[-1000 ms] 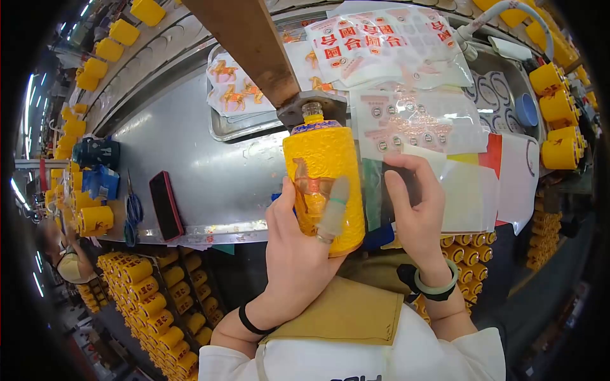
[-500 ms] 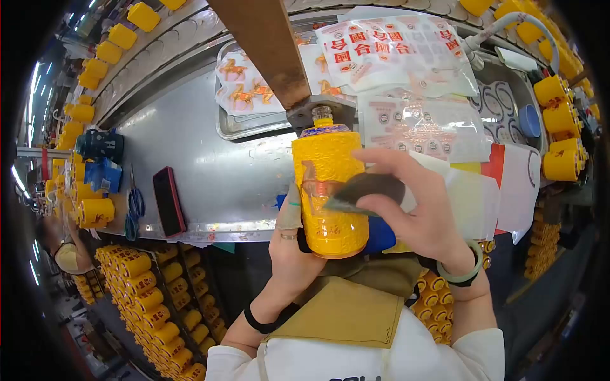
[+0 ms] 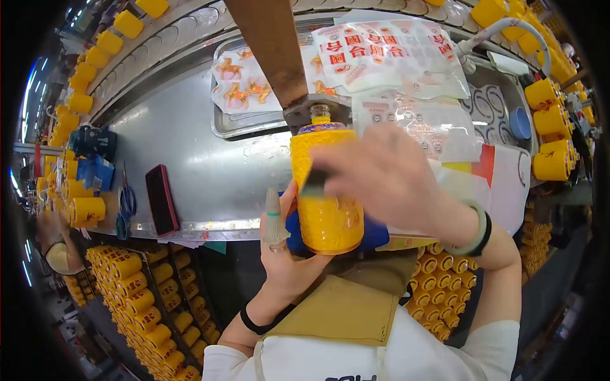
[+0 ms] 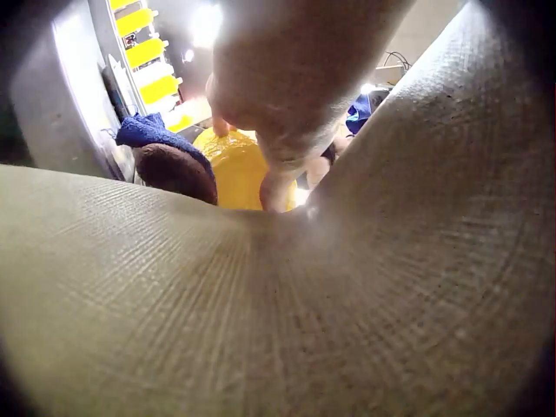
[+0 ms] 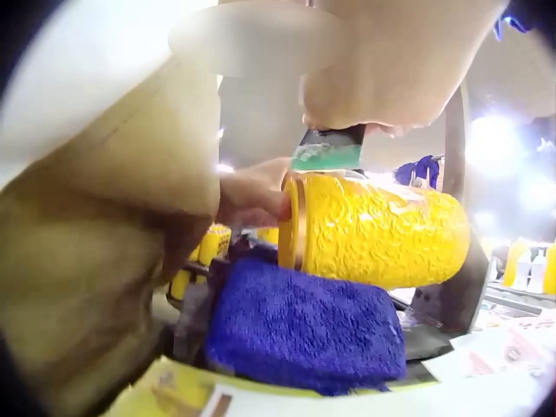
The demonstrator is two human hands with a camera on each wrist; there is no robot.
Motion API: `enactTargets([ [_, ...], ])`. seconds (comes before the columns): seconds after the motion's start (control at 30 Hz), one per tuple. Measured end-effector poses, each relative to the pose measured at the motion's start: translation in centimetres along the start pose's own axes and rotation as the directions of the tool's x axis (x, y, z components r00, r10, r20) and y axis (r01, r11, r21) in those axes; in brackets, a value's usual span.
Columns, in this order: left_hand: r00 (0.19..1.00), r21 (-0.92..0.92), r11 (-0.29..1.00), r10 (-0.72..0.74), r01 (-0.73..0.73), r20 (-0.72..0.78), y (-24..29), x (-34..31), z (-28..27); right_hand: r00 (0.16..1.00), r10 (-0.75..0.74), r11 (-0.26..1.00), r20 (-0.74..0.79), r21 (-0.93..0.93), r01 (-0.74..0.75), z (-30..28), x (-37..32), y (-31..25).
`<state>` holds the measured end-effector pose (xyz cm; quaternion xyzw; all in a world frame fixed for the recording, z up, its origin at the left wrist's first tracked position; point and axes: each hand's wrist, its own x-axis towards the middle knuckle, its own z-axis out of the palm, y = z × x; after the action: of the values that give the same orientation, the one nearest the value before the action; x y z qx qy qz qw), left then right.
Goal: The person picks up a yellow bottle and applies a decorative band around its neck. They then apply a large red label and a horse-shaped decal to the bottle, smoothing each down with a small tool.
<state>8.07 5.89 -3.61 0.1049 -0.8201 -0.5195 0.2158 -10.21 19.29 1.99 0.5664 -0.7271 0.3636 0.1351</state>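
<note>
A yellow embossed bottle [image 3: 333, 232] lies with its clear neck against a dark metal bracket [image 3: 295, 117] in the head view. My left hand [image 3: 286, 270] grips the bottle near its base, one finger wearing a pale finger cot [image 3: 273, 219]. Over the bottle's upper face is my right hand [image 3: 394, 181], blurred, pinching a dark scraper [image 3: 314, 181]. The scraper's green edge [image 5: 326, 158] sits right at the bottle wall in the right wrist view. The right hand hides much of the bottle's front in the head view. Under the bottle is a blue towel-covered pad [image 5: 304, 326].
A brown bar [image 3: 267, 44] runs down to the bracket. Decal sheets [image 3: 394, 57] and a metal tray [image 3: 222, 127] lie behind. At left are a phone [image 3: 162, 200] and scissors [image 3: 126, 200]. A blue cup [image 3: 520, 124] sits at right. Racks of yellow bottles [image 3: 133, 298] stand below the table.
The right hand, with the scraper, has moved left from beside the bottle onto its face. The left hand has shifted down to the base, and its capped finger has come off the bottle's front.
</note>
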Motion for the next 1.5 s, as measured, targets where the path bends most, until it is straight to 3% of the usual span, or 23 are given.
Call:
enactTargets([
  [0.1, 0.998, 0.024, 0.999, 0.037, -0.038, 0.049, 0.1, 0.4, -0.4, 0.992, 0.015, 0.988, -0.122, -0.153, -0.034, -0.3, 0.6, 2.9],
  [0.17, 0.999, 0.013, 1.000, 0.018, -0.019, 0.050, -0.3, 0.1, -0.5, 0.970, -0.231, 0.940, -0.072, -0.275, 0.203, -0.7, -1.2, 2.3],
  [0.23, 0.996, -0.126, 0.992, -0.023, 0.033, 0.085, -0.8, -0.1, -0.5, 0.953, -0.302, 0.951, -0.033, -0.075, 0.299, 0.1, -4.2, -0.3],
  [0.3, 0.995, -0.143, 0.988, -0.036, 0.050, 0.097, -1.5, -0.2, -0.6, 0.832, -0.553, 0.832, -0.043, 0.022, 0.554, 0.4, -5.4, -1.9],
  [0.37, 0.999, -0.148, 0.989, -0.007, 0.015, 0.052, -1.4, -0.2, -0.2, 0.925, -0.376, 0.912, -0.061, 0.153, 0.380, 0.4, -5.3, -3.0],
  [0.43, 0.998, -0.127, 0.992, -0.010, 0.018, 0.059, -1.4, -0.1, -0.3, 0.991, -0.121, 0.989, -0.061, 0.082, 0.126, 0.6, -4.3, -1.5],
  [0.47, 0.998, -0.108, 0.994, -0.007, 0.015, 0.066, -1.4, -0.1, -0.3, 0.997, 0.009, 1.000, -0.082, -0.003, -0.009, 0.7, -3.7, -0.1],
  [0.53, 0.999, -0.147, 0.989, -0.010, 0.017, 0.051, -1.7, -0.1, 0.2, 0.962, 0.070, 0.994, -0.264, -0.067, -0.090, 0.6, -2.4, 1.9],
  [0.6, 0.998, -0.146, 0.988, -0.049, 0.054, 0.036, -2.2, -0.5, 0.2, 0.969, -0.069, 0.962, -0.239, -0.272, 0.002, -0.3, -3.0, 1.9],
  [0.67, 0.998, -0.146, 0.988, -0.041, 0.046, 0.037, -2.7, -0.7, 0.2, 0.986, -0.153, 0.972, -0.063, -0.190, 0.139, 0.1, -4.8, 0.1],
  [0.73, 0.999, -0.153, 0.988, -0.031, 0.037, 0.041, -2.7, -0.6, 0.3, 0.932, -0.333, 0.939, -0.143, 0.034, 0.341, 1.4, -6.4, -1.9],
  [0.83, 0.998, -0.192, 0.979, -0.063, 0.065, 0.015, -3.0, -0.8, 0.6, 0.881, -0.468, 0.864, -0.066, 0.177, 0.472, 0.0, -6.5, -3.6],
  [0.9, 0.998, -0.113, 0.992, -0.059, 0.059, 0.002, -2.5, -1.0, 0.4, 0.999, -0.031, 0.989, 0.019, 0.148, 0.028, 0.3, -5.4, -2.5],
  [0.93, 0.999, -0.035, 0.998, -0.051, 0.050, -0.010, -2.1, -0.9, 0.3, 0.994, 0.064, 0.997, -0.092, 0.057, -0.059, 0.1, -3.9, -1.7],
  [0.97, 0.999, -0.036, 0.998, -0.043, 0.043, -0.014, -1.1, -0.5, -0.1, 0.974, 0.108, 0.993, -0.197, -0.022, -0.115, 0.5, -4.1, 0.0],
  [1.03, 0.941, 0.384, 0.859, 0.315, -0.338, 0.122, 1.1, 0.2, -1.2, 0.935, 0.125, 0.986, -0.333, -0.063, -0.154, -1.2, -2.4, 0.6],
  [1.07, 0.943, 0.391, 0.859, 0.311, -0.331, 0.116, 1.5, 0.0, -1.4, 0.897, 0.193, 0.979, -0.396, 0.015, -0.204, -1.6, -2.5, 0.7],
  [1.13, 0.865, 0.472, 0.737, 0.485, -0.483, 0.129, 2.0, -0.2, -1.1, 0.865, 0.116, 0.990, -0.488, -0.018, -0.143, -2.5, -2.2, 1.2],
  [1.2, 0.885, 0.451, 0.791, 0.465, -0.414, -0.004, 0.6, -0.2, 0.0, 0.812, 0.267, 0.962, -0.519, 0.092, -0.258, -2.5, -3.5, 1.1],
  [1.27, 0.961, 0.212, 0.962, 0.209, -0.170, -0.179, -0.6, -0.1, 0.3, 0.812, 0.304, 0.950, -0.497, 0.092, -0.299, -2.5, -4.9, 1.1],
  [1.3, 0.990, 0.207, 0.977, 0.071, -0.045, -0.122, -0.8, 0.3, 0.4, 0.806, 0.347, 0.934, -0.479, 0.095, -0.345, -2.5, -5.3, 1.0],
  [1.4, 0.998, 0.081, 0.996, -0.033, 0.029, 0.048, 0.1, 0.4, -0.1, 0.808, 0.413, 0.909, -0.420, 0.127, -0.398, -2.4, -5.7, 0.4],
  [1.5, 0.999, -0.008, 0.999, 0.037, -0.037, 0.000, 0.0, 0.6, 0.1, 0.818, 0.400, 0.916, -0.414, 0.149, -0.372, -2.2, -5.2, 0.1],
])
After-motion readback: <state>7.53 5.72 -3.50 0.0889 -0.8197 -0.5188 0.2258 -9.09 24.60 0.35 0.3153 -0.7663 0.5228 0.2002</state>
